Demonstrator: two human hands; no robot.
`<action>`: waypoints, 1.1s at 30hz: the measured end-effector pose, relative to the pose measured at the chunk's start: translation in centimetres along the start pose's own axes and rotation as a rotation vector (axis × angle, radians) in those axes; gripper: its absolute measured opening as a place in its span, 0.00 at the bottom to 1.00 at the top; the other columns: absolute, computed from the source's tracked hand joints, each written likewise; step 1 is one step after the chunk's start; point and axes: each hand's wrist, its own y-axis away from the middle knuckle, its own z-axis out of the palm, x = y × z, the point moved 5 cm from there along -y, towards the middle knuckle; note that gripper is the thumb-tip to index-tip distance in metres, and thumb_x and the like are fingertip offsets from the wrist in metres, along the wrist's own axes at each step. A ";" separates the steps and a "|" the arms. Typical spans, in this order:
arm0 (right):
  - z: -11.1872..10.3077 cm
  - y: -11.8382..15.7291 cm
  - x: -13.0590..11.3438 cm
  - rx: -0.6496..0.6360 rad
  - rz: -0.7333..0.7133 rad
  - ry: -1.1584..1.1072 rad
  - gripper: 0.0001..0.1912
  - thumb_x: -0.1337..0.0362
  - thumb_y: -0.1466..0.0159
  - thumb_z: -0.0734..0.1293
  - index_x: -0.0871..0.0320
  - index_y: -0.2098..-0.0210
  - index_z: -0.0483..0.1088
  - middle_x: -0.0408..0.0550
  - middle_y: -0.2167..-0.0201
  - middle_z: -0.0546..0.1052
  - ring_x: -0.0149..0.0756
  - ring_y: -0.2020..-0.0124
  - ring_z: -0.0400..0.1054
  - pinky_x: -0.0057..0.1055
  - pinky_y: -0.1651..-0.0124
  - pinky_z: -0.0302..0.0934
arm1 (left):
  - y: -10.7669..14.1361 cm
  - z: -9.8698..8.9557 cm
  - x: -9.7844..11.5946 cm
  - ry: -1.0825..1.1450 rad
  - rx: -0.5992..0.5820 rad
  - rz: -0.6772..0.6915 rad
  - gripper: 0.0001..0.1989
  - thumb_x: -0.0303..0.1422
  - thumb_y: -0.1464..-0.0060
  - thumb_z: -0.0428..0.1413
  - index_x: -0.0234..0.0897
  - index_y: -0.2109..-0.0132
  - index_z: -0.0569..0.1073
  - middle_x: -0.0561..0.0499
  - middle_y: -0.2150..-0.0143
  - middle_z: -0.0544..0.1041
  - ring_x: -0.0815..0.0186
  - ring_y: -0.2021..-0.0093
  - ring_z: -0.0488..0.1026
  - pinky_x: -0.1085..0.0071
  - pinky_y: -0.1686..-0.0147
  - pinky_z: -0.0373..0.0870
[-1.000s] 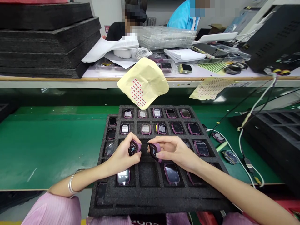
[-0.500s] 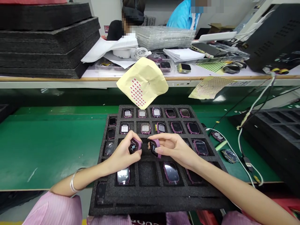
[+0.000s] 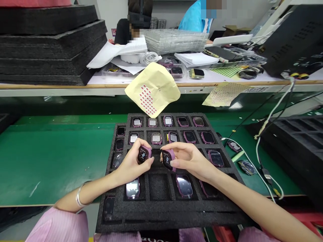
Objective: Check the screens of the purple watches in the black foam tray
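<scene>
My left hand (image 3: 135, 163) is closed around a purple smartwatch body (image 3: 143, 154), its lit dark screen facing me. Gripped between the thumb and fingers of my right hand (image 3: 188, 159) is a second purple smartwatch body (image 3: 167, 159), also with its screen lit. Both are held apart over the black foam tray (image 3: 176, 215). Purple watches without straps lie in many of its compartments, among them one with a bright screen (image 3: 133, 189) and a dark one (image 3: 185, 185). An empty compartment (image 3: 158, 186) shows below my hands. My right hand and forearm hide some compartments.
Behind the tray, yellow sticker sheets (image 3: 153, 89) hang from the shelf edge. Stacked black foam trays (image 3: 50, 50) stand at the left, and more foam (image 3: 295, 144) lies at the right. Cables (image 3: 259, 161) trail over the green bench (image 3: 63, 151). Two people are beyond the shelf.
My left thumb has shifted and both watches have turned slightly in my fingers, their screens showing more toward me. The tray and the watches in it stay put.
</scene>
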 end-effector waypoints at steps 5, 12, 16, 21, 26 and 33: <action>0.1 0.1 0.0 -0.013 -0.005 0.013 0.19 0.67 0.49 0.77 0.60 0.58 0.76 0.48 0.64 0.76 0.33 0.63 0.71 0.29 0.60 0.67 | -0.1 -0.1 0.5 -0.079 -0.008 0.046 0.12 0.19 0.51 0.52 0.39 0.63 0.61 0.56 0.68 0.62 0.70 0.68 0.61 0.73 0.66 0.60; 0.1 0.0 -0.1 -0.004 -0.008 0.041 0.20 0.65 0.49 0.77 0.60 0.57 0.75 0.48 0.65 0.76 0.34 0.64 0.71 0.31 0.61 0.67 | -0.1 -0.1 0.3 -0.046 0.018 0.005 0.10 0.24 0.48 0.53 0.39 0.61 0.62 0.54 0.66 0.63 0.70 0.69 0.62 0.73 0.68 0.60; -0.2 0.1 -0.4 0.035 -0.018 0.040 0.19 0.66 0.50 0.77 0.60 0.59 0.75 0.47 0.66 0.75 0.32 0.66 0.70 0.28 0.62 0.67 | -0.1 -0.1 0.4 -0.079 -0.003 0.023 0.11 0.20 0.51 0.52 0.39 0.64 0.60 0.56 0.68 0.62 0.70 0.70 0.61 0.74 0.69 0.59; -0.2 0.2 -0.7 0.024 -0.039 0.026 0.19 0.66 0.50 0.77 0.60 0.59 0.76 0.46 0.68 0.75 0.32 0.67 0.69 0.28 0.63 0.67 | -0.2 -0.5 0.4 -0.029 0.021 0.030 0.11 0.21 0.48 0.53 0.39 0.61 0.60 0.55 0.66 0.62 0.71 0.71 0.61 0.73 0.70 0.60; 0.3 0.7 -1.3 -0.037 -0.087 -0.011 0.18 0.64 0.49 0.77 0.58 0.59 0.76 0.49 0.64 0.76 0.36 0.63 0.70 0.31 0.61 0.67 | 0.2 -0.8 1.2 0.016 0.031 0.095 0.11 0.22 0.48 0.53 0.39 0.62 0.59 0.55 0.68 0.62 0.70 0.72 0.61 0.73 0.71 0.60; 0.4 1.3 -2.4 -0.106 -0.187 -0.010 0.16 0.64 0.48 0.77 0.57 0.60 0.77 0.49 0.64 0.74 0.37 0.64 0.70 0.33 0.60 0.65 | 1.1 -0.8 2.4 0.092 0.010 0.171 0.13 0.20 0.48 0.53 0.40 0.62 0.59 0.56 0.69 0.61 0.71 0.72 0.60 0.72 0.72 0.58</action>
